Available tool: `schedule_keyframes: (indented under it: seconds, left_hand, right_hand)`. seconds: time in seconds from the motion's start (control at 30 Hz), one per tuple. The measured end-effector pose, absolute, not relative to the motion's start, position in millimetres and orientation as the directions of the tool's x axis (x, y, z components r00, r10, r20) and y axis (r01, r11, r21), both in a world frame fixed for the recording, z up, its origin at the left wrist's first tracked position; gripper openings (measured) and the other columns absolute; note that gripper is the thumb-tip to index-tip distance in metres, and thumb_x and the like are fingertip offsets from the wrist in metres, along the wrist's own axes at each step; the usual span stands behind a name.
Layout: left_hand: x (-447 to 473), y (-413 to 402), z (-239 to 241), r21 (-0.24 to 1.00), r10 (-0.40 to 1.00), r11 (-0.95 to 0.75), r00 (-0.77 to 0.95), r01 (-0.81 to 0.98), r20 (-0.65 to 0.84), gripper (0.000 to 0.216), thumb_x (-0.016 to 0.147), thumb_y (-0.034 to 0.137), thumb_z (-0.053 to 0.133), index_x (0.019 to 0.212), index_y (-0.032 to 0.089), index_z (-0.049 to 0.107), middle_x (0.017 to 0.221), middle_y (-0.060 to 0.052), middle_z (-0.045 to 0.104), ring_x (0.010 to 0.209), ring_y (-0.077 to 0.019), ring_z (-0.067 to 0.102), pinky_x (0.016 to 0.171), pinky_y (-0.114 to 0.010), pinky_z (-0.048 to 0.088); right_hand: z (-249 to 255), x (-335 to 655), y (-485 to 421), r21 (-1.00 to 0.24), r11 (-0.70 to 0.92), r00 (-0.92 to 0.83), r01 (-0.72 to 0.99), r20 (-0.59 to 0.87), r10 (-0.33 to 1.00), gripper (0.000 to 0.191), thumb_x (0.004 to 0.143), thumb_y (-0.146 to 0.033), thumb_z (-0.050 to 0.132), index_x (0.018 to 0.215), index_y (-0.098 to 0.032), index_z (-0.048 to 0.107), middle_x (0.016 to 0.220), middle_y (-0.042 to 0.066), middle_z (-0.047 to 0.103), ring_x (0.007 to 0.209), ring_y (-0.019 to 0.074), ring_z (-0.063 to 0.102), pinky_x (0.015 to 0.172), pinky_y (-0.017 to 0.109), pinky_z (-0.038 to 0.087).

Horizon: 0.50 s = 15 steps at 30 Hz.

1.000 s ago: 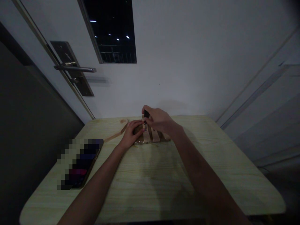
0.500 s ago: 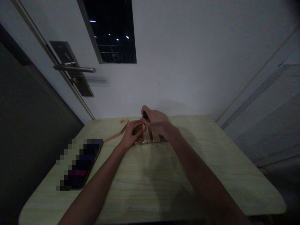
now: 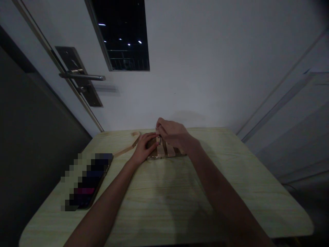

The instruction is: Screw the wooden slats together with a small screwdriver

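Observation:
A small slatted wooden piece (image 3: pixel 166 151) made of pale strips lies at the far middle of the light wooden table (image 3: pixel 164 192). My left hand (image 3: pixel 144 147) rests flat on its left end, fingers curled over a dark part and pressing it down. My right hand (image 3: pixel 172 133) hovers over the slats with its fingers pinched round a small dark tool, whose tip points down at the strips. The light is dim and the tool is mostly hidden by my fingers.
A thin wooden strip (image 3: pixel 125 148) lies loose to the left of the piece. A dark phone (image 3: pixel 87 181), blurred out, lies near the table's left edge. A white door with a metal handle (image 3: pixel 82 77) stands right behind the table.
My right hand has closed lower over the tool, so less of it shows. The left hand and the slatted piece have stayed put.

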State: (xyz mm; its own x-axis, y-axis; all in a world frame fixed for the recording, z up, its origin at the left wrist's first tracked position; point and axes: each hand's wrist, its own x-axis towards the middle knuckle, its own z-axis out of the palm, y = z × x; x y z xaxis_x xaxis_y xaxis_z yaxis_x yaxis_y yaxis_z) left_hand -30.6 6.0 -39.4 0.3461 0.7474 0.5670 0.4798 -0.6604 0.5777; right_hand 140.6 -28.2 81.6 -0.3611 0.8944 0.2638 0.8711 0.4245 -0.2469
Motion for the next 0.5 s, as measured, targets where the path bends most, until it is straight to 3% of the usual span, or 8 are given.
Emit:
schedule_keyframes:
  seconds: [0.17,0.3,0.4,0.5]
  left_hand:
    - [-30.8,8.5,-41.4,0.577,0.740,-0.667,0.334,0.471,0.583,0.031,0.084,0.037,0.058,0.112,0.024,0.060,0.118,-0.007,0.060,0.113,-0.0241,0.052,0.100,-0.046,0.039]
    - [-30.7,8.5,-41.9,0.581,0.742,-0.665,0.323,0.469,0.588,0.032,0.083,0.040,0.058,0.111,0.024,0.061,0.119,-0.007,0.060,0.114,-0.0247,0.051,0.100,-0.047,0.039]
    - [-30.3,6.9,-40.7,0.591,0.747,-0.661,0.323,0.463,0.582,0.032,0.083,0.040,0.058,0.110,0.022,0.061,0.119,-0.008,0.060,0.114,-0.0249,0.050,0.101,-0.047,0.038]
    - [-29.8,5.6,-39.4,0.603,0.750,-0.658,0.323,0.451,0.577,0.032,0.083,0.039,0.058,0.111,0.022,0.061,0.121,-0.008,0.059,0.116,-0.0246,0.050,0.102,-0.047,0.037]
  right_hand:
    - [82.7,137.1,-27.3,-0.290,0.503,-0.438,0.814,0.262,0.860,0.030,0.094,-0.026,0.032,0.120,-0.020,0.046,0.088,0.005,0.067,0.074,0.0147,0.056,0.060,0.026,0.033]
    - [84.2,137.8,-27.7,-0.270,0.488,-0.413,0.830,0.290,0.863,0.021,0.092,-0.035,0.041,0.100,-0.025,0.058,0.081,0.001,0.066,0.067,0.0126,0.053,0.057,0.025,0.028]
    - [82.7,139.8,-24.1,-0.328,0.498,-0.405,0.803,0.312,0.859,0.025,0.089,-0.043,0.047,0.086,-0.023,0.062,0.076,0.000,0.064,0.067,0.0115,0.052,0.058,0.024,0.028]
    - [77.7,139.4,-18.1,-0.401,0.574,-0.463,0.714,0.344,0.817,0.018,0.089,-0.032,0.048,0.087,-0.019,0.062,0.080,0.001,0.065,0.071,0.0108,0.052,0.064,0.023,0.033]
